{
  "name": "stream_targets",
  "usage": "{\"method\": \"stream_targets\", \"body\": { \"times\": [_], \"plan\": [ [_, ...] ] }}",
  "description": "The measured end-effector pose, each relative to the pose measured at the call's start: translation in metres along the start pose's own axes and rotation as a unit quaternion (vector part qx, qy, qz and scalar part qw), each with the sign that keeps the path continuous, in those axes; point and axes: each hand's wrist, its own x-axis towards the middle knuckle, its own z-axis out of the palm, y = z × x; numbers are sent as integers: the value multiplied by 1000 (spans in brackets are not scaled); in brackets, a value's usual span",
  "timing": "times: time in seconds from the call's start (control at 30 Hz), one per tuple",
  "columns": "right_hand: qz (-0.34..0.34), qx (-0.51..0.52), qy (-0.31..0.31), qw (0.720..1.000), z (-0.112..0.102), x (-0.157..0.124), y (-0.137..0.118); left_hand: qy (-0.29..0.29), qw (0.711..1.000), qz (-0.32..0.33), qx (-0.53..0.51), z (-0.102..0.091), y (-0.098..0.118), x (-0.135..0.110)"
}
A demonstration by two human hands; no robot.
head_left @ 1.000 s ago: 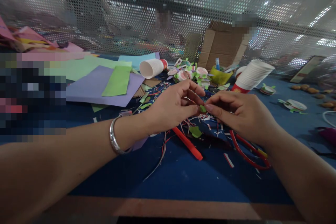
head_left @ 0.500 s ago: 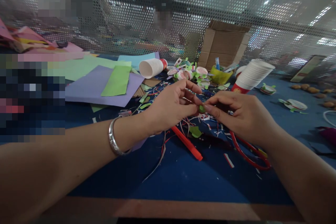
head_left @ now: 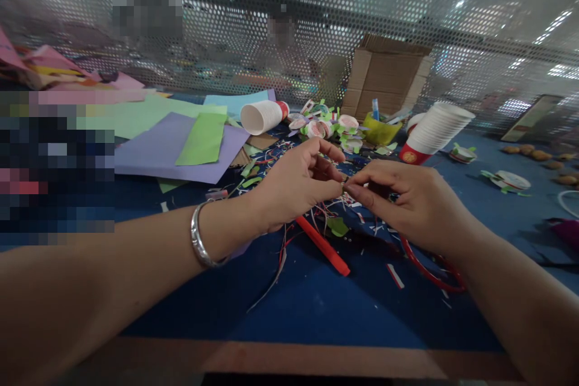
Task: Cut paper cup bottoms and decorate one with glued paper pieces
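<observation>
L hand (head_left: 296, 184), R hand (head_left: 414, 202), tiny pc. (head_left: 344, 184) btwn

Fingertips of the left hand (head_left: 298, 184) and right hand (head_left: 409, 199) hid most of the tiny scrap (head_left: 344, 184) they pinched. The right one also covered part of a red loop (head_left: 423, 270); a purple item (head_left: 564, 233) ran out of view. Through the perforated screen (head_left: 217, 30) I saw only blurs.

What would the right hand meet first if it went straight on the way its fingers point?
Likely the left hand: its thumb tip lies just ahead of the right hand; whether they touch is unclear.
</observation>
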Motion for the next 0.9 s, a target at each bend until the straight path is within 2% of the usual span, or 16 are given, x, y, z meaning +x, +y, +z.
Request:
{"method": "stream_targets", "body": {
  "times": [0.27,0.4,0.47,0.53,0.67,0.8,0.9],
  "plan": [
    [15,11,-14,1000,-3,-1,-1,1,998,-14,60,0,1,-2],
    [17,12,-51,998,-3,-1,0,-48,992,-13,117,-4,3,-4],
    [17,8,-82,996,-3,-1,2,-54,979,18,196,-6,6,-5],
    [10,6,-114,993,-2,-1,2,-30,959,70,273,-8,9,-6],
    [-6,12,-153,988,0,0,4,-23,931,130,341,-9,11,-6],
    [8,5,-132,991,-3,0,7,-41,922,148,355,-10,8,-6],
    [61,12,-51,997,-11,0,11,-35,921,144,360,-14,11,-6]
  ]
}}
